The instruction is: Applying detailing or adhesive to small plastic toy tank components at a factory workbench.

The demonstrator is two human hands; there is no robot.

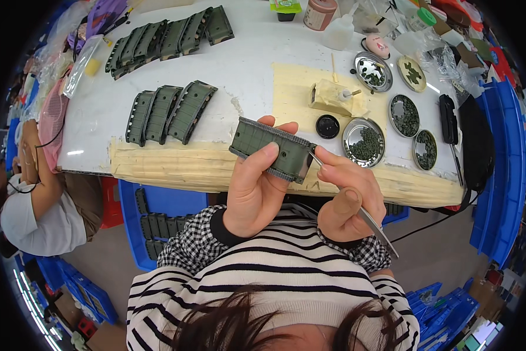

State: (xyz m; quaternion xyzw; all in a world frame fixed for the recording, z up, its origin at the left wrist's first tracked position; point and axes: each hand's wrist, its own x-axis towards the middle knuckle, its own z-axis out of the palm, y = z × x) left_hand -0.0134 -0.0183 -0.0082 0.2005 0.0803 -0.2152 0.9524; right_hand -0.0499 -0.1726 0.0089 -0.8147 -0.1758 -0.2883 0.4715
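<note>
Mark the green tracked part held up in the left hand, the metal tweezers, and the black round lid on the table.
green tracked part (pixel 270 147), head view, on its flat green face.
metal tweezers (pixel 375 227), head view, on the shaft below the right hand.
black round lid (pixel 327 126), head view, on its centre.

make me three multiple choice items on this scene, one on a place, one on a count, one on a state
1. Where is the black lid?
A. on the floor
B. on the table, left of a steel dish
C. in the left hand

2. How many green parts lie in the near row?
A. one
B. three
C. six

3. What does the right hand hold?
A. tweezers
B. a brush
C. nothing

Key: B, it lies on the yellow mat beside the dish; B, three lie side by side; A, the fingers pinch them against the green part in the left hand.
</note>
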